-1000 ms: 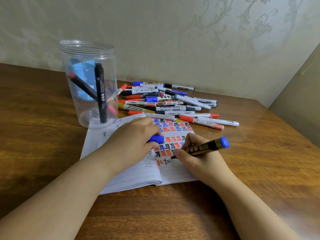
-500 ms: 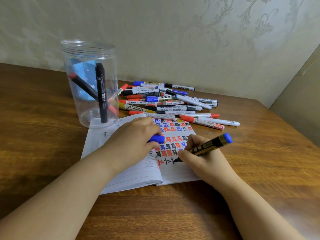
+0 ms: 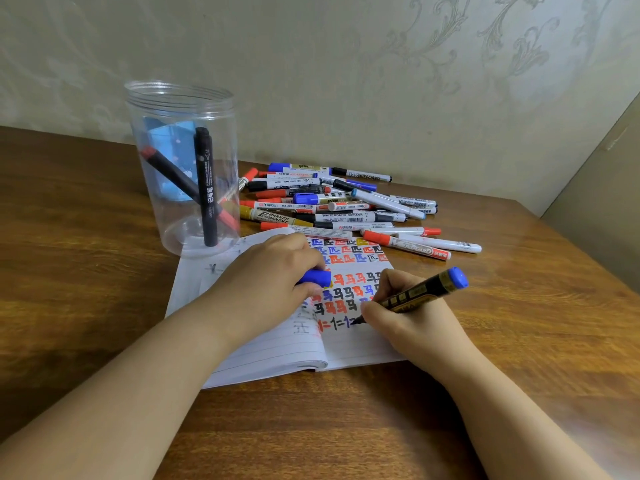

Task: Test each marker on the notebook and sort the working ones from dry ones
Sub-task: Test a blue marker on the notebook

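Note:
An open lined notebook (image 3: 356,344) lies on the wooden table, its right page filled with rows of red, blue and black marks. My right hand (image 3: 405,317) grips a black-and-gold marker (image 3: 420,292) with a blue end, tip touching the lowest row of marks. My left hand (image 3: 273,275) rests on the notebook and holds the blue cap (image 3: 315,277). A pile of several markers (image 3: 343,206) lies behind the notebook. A clear plastic jar (image 3: 183,168) at the left holds a black marker and a red-capped marker.
The wooden table (image 3: 86,271) meets a patterned wall behind the jar and the pile. The table's right edge runs diagonally near a beige panel (image 3: 602,209). A blue label shows through the jar's far side.
My right hand has moved the marker tip a little to the right along the lowest row, adding marks. My left hand with the cap has stayed put.

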Tool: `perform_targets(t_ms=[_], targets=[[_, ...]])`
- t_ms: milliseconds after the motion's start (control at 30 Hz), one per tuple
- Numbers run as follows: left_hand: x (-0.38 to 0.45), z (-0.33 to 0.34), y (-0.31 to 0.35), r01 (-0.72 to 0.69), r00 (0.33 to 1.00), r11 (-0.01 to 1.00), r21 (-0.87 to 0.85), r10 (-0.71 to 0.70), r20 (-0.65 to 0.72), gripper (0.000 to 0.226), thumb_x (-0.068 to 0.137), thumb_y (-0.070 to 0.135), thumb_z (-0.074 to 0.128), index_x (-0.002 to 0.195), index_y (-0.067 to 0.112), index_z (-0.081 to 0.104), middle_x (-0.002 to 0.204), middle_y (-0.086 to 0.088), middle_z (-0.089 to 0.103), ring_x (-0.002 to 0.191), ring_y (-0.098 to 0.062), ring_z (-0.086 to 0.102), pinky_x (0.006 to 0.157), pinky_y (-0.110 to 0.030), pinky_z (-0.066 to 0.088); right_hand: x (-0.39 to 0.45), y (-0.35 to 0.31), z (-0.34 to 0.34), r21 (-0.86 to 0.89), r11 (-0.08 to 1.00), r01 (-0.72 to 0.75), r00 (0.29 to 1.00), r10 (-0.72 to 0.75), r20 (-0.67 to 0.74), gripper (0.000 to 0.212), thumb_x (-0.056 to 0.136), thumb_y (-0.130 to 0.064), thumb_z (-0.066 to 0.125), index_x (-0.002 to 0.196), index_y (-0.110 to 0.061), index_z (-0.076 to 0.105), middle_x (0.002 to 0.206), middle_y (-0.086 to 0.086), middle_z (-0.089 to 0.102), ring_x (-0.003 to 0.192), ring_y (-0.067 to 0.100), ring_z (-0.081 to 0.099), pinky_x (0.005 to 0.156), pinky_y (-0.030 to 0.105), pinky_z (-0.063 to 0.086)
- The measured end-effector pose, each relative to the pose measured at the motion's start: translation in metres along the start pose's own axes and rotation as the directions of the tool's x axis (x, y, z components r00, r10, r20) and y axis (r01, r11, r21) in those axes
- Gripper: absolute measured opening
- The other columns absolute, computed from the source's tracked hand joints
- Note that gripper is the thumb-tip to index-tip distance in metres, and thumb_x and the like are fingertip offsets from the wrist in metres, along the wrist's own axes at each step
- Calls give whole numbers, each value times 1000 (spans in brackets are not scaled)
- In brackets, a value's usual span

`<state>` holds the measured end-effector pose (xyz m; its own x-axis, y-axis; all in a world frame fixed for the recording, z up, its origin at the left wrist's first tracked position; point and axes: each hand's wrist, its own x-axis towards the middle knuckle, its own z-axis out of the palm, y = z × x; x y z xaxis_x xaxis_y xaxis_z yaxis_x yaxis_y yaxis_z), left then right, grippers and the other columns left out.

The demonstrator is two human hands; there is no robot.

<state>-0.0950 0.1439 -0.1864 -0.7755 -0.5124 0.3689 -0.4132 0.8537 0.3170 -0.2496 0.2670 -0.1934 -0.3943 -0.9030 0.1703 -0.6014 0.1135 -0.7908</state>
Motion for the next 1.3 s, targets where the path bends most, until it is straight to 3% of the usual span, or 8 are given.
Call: perform_targets(t_ms=[133, 267, 433, 500, 600, 900, 1133, 1300], targets=[[0, -2, 0, 7, 1000, 1000, -12, -7, 5, 27, 88, 33, 58, 114, 27, 57, 100, 13, 47, 96, -8, 45, 82, -27, 42, 1, 0, 0, 53, 998, -30, 998, 33, -51, 26, 79, -14, 67, 65, -9, 46, 54, -1, 46, 47, 5, 37, 45, 15, 30], [0, -7, 1, 25, 1000, 998, -55, -23, 20, 21, 90, 32, 55, 110, 30, 55, 105, 12, 56, 96, -7, 49, 83, -26, 44, 12, -13, -7, 295, 955, -33, 990, 73, -124, 21, 83, -12, 67, 70, -8, 51, 47, -9, 50, 43, 0, 45, 46, 12, 38], [3, -10, 0, 80, 997, 990, -113, -81, -5, 24, 91, 23, 54, 115, 23, 53, 115, 7, 59, 102, -9, 52, 84, -20, 40, 38, -41, -16, 434, 898, -69, 996, 83, -12, 13, 80, -8, 71, 77, -10, 58, 59, -6, 60, 46, -2, 49, 45, 14, 38], [5, -10, 0, 104, 994, 989, -106, -106, -16, 24, 91, 23, 53, 116, 21, 51, 117, 4, 58, 106, -12, 52, 88, -25, 42, 42, -40, -9, 465, 882, -78, 996, 89, -1, 11, 82, -11, 68, 77, -12, 59, 57, -5, 56, 48, 2, 45, 47, 18, 36], [4, -9, -1, 127, 991, 984, -123, -132, -30, 23, 92, 23, 52, 115, 21, 50, 118, 6, 58, 104, -10, 52, 86, -21, 41, 39, -32, 3, 630, 769, -104, 986, 162, -35, 23, 90, -14, 56, 68, -11, 54, 50, -2, 44, 44, 6, 36, 45, 18, 30], [4, -5, 4, 96, 994, 987, -131, -103, -47, 28, 89, 20, 57, 117, 18, 54, 118, 3, 58, 107, -13, 52, 91, -25, 40, 32, -21, 8, 624, 780, -44, 986, 135, -99, 29, 90, -13, 56, 63, -17, 46, 49, 0, 50, 48, 10, 41, 55, 25, 33], [2, -6, 14, 6, 995, 982, -191, -25, -101, 25, 85, 15, 62, 109, 16, 62, 97, 4, 62, 89, -10, 56, 76, -16, 42, 29, -17, 12, 628, 778, -9, 999, 28, -19, 29, 89, -13, 60, 62, -17, 50, 47, -3, 43, 42, 8, 34, 43, 19, 30], [-1, -9, 20, -5, 985, 970, -244, -38, -171, 22, 82, 14, 66, 103, 17, 68, 82, 13, 57, 77, -5, 56, 73, -11, 40, 28, -16, 16, 782, 624, 1, 1000, -14, 10, 30, 84, -14, 59, 57, -21, 48, 47, -5, 32, 40, 6, 25, 41, 17, 27]])
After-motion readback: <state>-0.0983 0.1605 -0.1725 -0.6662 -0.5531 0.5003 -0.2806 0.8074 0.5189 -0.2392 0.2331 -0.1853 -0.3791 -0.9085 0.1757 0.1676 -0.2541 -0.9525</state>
